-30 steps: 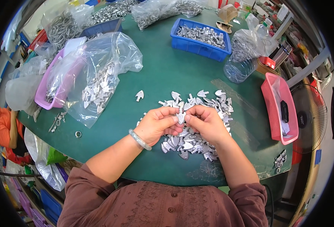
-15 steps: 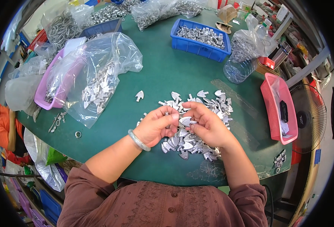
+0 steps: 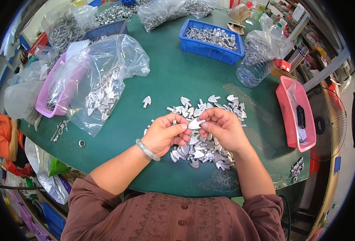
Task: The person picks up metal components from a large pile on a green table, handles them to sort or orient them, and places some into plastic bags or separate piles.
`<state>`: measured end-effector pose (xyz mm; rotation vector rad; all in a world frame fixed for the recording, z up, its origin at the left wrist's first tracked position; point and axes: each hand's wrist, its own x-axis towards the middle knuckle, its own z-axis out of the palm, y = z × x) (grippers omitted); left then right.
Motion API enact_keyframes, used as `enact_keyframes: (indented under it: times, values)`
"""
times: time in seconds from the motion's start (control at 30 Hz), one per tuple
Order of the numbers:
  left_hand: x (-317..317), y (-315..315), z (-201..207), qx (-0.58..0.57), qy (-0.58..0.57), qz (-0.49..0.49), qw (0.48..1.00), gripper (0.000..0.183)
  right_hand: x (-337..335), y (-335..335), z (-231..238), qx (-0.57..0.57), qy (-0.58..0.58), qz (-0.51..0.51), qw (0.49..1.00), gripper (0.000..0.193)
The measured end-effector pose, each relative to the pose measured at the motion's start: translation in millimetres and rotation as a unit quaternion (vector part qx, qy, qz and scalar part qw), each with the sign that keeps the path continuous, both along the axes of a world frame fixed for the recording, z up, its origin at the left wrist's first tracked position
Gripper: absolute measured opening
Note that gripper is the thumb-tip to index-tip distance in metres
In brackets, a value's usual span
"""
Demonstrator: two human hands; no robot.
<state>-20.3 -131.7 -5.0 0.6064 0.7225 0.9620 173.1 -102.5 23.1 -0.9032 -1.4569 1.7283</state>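
Over the table, a silver arrowhead-shaped metal piece [image 3: 194, 124] is pinched between both hands, its broad face turned up. My left hand [image 3: 166, 134], with a pale bangle at the wrist, grips its pointed end between thumb and finger. A small bit of metal also shows at the left fingers; whether it is held there I cannot tell. My right hand [image 3: 224, 130] pinches the stubby stem end. Beneath and around the hands spreads a pile of similar metal pieces [image 3: 199, 154], partly hidden by them. One single arrowhead piece [image 3: 146, 101] lies apart, beyond my left hand.
On the left, a clear plastic bag [image 3: 133, 56] with more pieces leans over a purple basket [image 3: 45, 94]. A blue bin [image 3: 211, 52] of small metal parts stands at the back. To the right are a pink basket [image 3: 286, 116] and a fan [image 3: 326, 124]. Another person [image 3: 2, 134] is at far left.
The held piece has turned so its broad face shows more plainly, its point now at my left fingers. My right fingers have closed in around its stem.
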Motion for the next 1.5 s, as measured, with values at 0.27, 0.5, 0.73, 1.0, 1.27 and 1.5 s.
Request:
enact_keyframes:
  times: [0.27, 0.5, 0.73, 1.0, 1.27, 1.5]
  values:
    - [6.1, -5.5, 7.1, -0.001, 0.005, -0.003, 1.0, 0.013, 1.6, -1.9, -4.3, 0.032, -0.009, -0.014, 0.999, 0.016]
    - [5.1, -5.0, -8.1, 0.042, -0.01, -0.023, 0.999, 0.01, -6.1, -11.9, -0.8, 0.096, -0.004, 0.006, 0.995, 0.028]
    - [2.1, 0.5, -11.7, 0.053, -0.14, -0.035, 0.988, 0.009, -2.2, -7.1, 2.4, 0.144, -0.006, -0.002, 0.989, 0.029]
    - [-14.8, 8.2, 8.2, 0.047, -0.125, 0.037, 0.99, 0.026, 0.2, 8.5, -8.2, 0.465, -0.305, -0.066, 0.829, 0.016]
    - [-24.0, 9.1, -1.7, 0.036, -0.12, 0.045, 0.991, 0.017, -22.2, 3.0, -11.5, 0.522, -0.425, -0.033, 0.739, 0.003]
    - [-15.4, 7.4, 5.0, 0.01, 0.041, 0.093, 0.995, 0.014, -8.1, 7.1, -12.3, 0.479, -0.363, -0.041, 0.798, 0.008]
